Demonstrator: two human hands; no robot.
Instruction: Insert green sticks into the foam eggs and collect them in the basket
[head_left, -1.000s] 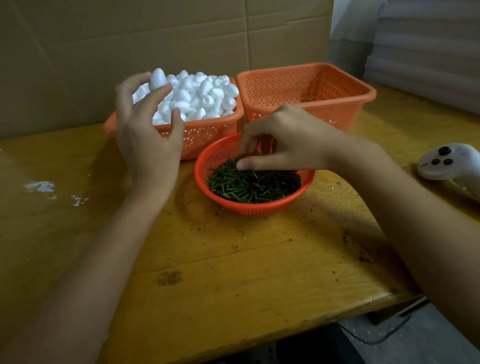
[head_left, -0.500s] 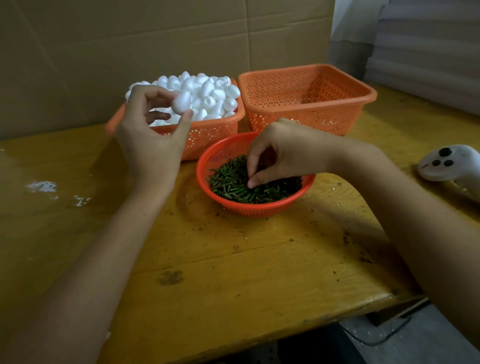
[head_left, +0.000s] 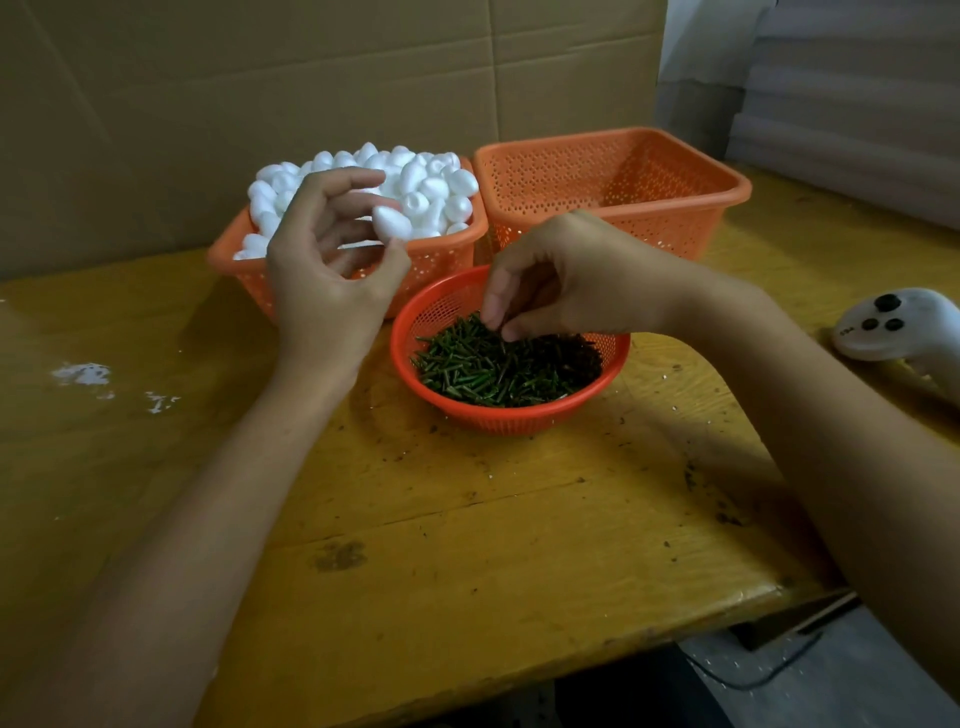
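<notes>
My left hand (head_left: 332, 270) holds one white foam egg (head_left: 388, 222) between thumb and fingertips, in front of the orange basket (head_left: 441, 254) heaped with several foam eggs (head_left: 415, 182). My right hand (head_left: 561, 275) reaches into the round red bowl (head_left: 457, 400) and pinches at the green sticks (head_left: 498, 369) with thumb and forefinger; whether a stick is caught between them is hard to see. An empty square orange basket (head_left: 613, 176) stands behind the bowl at the right.
All stand on a yellow wooden table (head_left: 467, 545) with its front edge near me. A white handheld controller (head_left: 898, 322) lies at the right edge. A cardboard wall (head_left: 311, 78) closes the back. White smears (head_left: 83, 374) mark the table's left.
My left hand took an egg off the heap and drew it down and towards me. My right hand sank deeper into the bowl, its fingertips now among the sticks.
</notes>
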